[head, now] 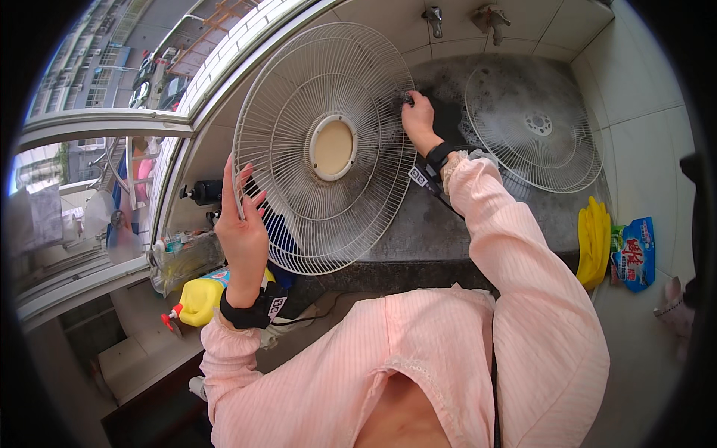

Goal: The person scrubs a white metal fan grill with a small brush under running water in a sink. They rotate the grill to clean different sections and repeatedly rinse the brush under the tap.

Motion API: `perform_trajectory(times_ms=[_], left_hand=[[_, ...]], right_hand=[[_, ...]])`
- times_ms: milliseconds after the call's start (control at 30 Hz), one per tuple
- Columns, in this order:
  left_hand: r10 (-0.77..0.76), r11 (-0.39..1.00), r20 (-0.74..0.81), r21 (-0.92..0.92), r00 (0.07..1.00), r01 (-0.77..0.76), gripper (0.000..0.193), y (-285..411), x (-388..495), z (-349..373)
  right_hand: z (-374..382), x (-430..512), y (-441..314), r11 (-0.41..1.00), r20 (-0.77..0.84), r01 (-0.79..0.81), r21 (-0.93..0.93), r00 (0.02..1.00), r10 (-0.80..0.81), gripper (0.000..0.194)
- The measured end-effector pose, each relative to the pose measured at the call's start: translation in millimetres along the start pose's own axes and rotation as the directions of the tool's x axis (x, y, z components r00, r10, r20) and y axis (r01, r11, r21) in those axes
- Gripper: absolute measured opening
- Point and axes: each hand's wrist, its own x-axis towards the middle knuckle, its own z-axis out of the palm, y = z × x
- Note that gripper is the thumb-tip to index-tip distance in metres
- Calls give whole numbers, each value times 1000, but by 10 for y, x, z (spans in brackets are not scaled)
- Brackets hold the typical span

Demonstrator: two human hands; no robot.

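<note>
A round white wire fan grille [302, 95] stands tilted over the left part of a dark stone sink [425, 224]. My left hand [243, 218] grips its left rim, with fingers on both sides of the wires. My right hand [419, 116] is at the grille's upper right edge, its fingers closed around a small dark scrubber [408, 99] pressed to the wires. A second wire fan grille [538, 145] lies at the right in the sink, with soapy foam and water around it.
Two taps [434, 21] [493, 22] jut from the tiled wall behind the sink. Yellow rubber gloves [594, 243] hang at the right edge beside a blue detergent bag [636, 255]. A yellow detergent bottle [200, 299] with a red cap stands at the left, below a window frame [190, 126].
</note>
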Motion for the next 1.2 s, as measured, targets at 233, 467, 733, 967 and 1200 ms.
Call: perform_trajectory(times_ms=[233, 467, 733, 967, 1200], left_hand=[[-1, 1000, 16, -10, 1000, 2, 61, 8, 55, 39], [-44, 999, 1, -20, 999, 44, 61, -34, -7, 18], [-96, 995, -21, -24, 995, 96, 63, -112, -9, 11], [-27, 999, -29, -39, 999, 26, 63, -190, -124, 65], [-119, 986, -75, -126, 990, 109, 62, -273, -239, 47]], right_hand=[[135, -267, -48, 967, 302, 160, 198, 929, -215, 31], [43, -33, 367, 967, -72, 53, -251, 995, -73, 27], [133, -558, 299, 981, 411, 148, 122, 892, -186, 32], [46, -442, 341, 987, 167, 138, -81, 978, -123, 32], [-135, -680, 255, 992, 294, 77, -102, 955, -44, 30]])
